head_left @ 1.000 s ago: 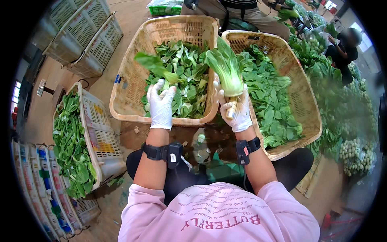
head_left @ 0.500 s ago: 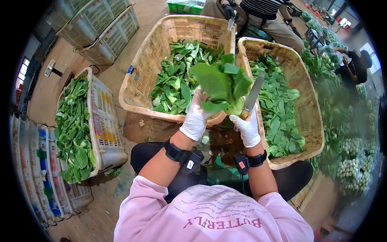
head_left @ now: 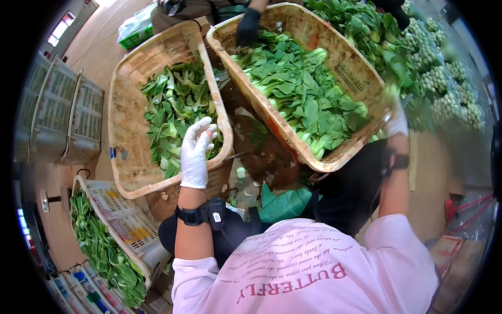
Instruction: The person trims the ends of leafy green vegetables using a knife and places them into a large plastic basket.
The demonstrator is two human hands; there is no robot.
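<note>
My left hand (head_left: pixel 194 159), in a white glove, is raised over the near rim of the left basket (head_left: pixel 117 157). Its fingers are loosely bent and apart, with nothing in them. Trimmed leaves (head_left: pixel 180 99) lie in that basket. Far to the right, my right hand (head_left: pixel 396 121) is blurred beside the heaped bok choy (head_left: pixel 368 26). It appears to keep the knife in its grip, though only a smeared bit of handle shows. A blurred pale-green bok choy (head_left: pixel 391 91) is at its fingers. The right basket (head_left: pixel 293 138) holds many bok choy (head_left: pixel 314 99) between my hands.
Another person's black-gloved hand (head_left: pixel 248 27) reaches into the right basket's far end. A white crate (head_left: pixel 123 220) of greens stands at lower left, with stacked crates (head_left: pixel 57 112) behind. Bagged pale vegetables (head_left: pixel 444 78) lie at far right. Scraps (head_left: pixel 240 171) dot the floor between the baskets.
My view has turned right. The bok choy has left my left hand, now free near the left basket. My right arm has swung out right to the heap. A black-gloved hand has entered the right basket.
</note>
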